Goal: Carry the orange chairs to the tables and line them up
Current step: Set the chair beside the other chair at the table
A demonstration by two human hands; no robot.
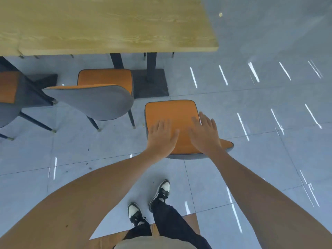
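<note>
Your left hand (161, 136) and right hand (204, 135) hover flat, fingers spread, gripping nothing, above the chair (172, 115), which stands short of the table (107, 24). Push it crooked and it may knock its neighbour (97, 97), spoiling the line.

Glossy grey tile floor (251, 108), light streaks; wooden table (107, 24).

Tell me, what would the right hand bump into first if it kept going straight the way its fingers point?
Probably nothing but floor. The right hand points past the chair seat's far right corner; the table lies left of that line.
</note>
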